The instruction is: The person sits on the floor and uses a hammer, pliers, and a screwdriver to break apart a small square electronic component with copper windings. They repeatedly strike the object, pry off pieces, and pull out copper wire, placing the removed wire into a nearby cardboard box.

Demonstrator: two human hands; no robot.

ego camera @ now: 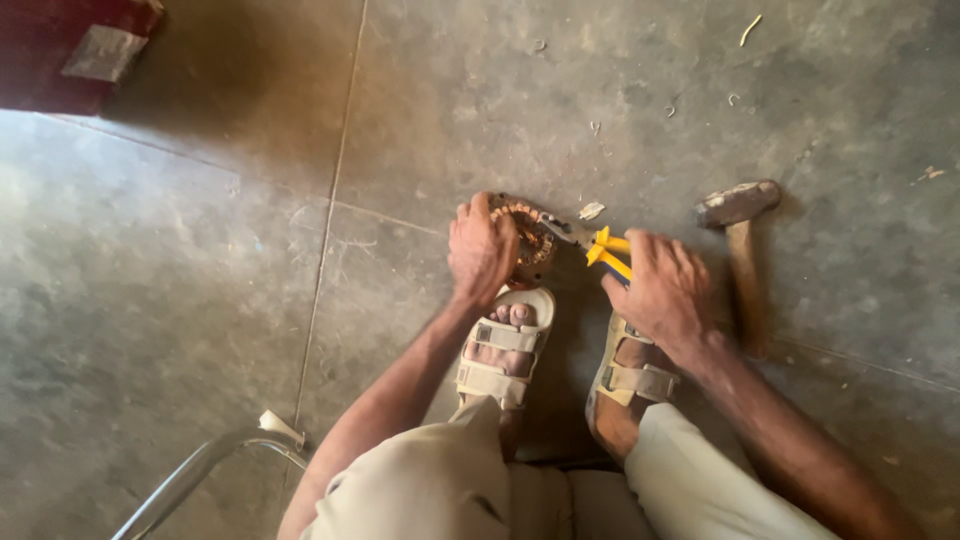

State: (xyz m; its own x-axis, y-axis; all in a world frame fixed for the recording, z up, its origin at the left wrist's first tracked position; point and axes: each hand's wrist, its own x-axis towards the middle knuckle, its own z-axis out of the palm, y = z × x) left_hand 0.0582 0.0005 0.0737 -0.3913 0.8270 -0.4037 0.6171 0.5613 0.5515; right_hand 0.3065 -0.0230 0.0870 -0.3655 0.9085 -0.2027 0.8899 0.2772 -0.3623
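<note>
My left hand (481,250) presses down on a round rusty part with copper windings (531,243) that lies on the tiled floor just ahead of my left sandal (503,352). My right hand (664,291) grips the yellow handles of a pair of pliers (598,243). The pliers' metal jaws reach left and touch the edge of the copper windings. My right foot in a sandal (628,378) rests under my right wrist.
A hammer (741,238) with a wooden handle lies on the floor right of my right hand. A metal tube frame (205,465) shows at the lower left. A dark red object (70,50) sits in the top left corner. Small scraps dot the floor.
</note>
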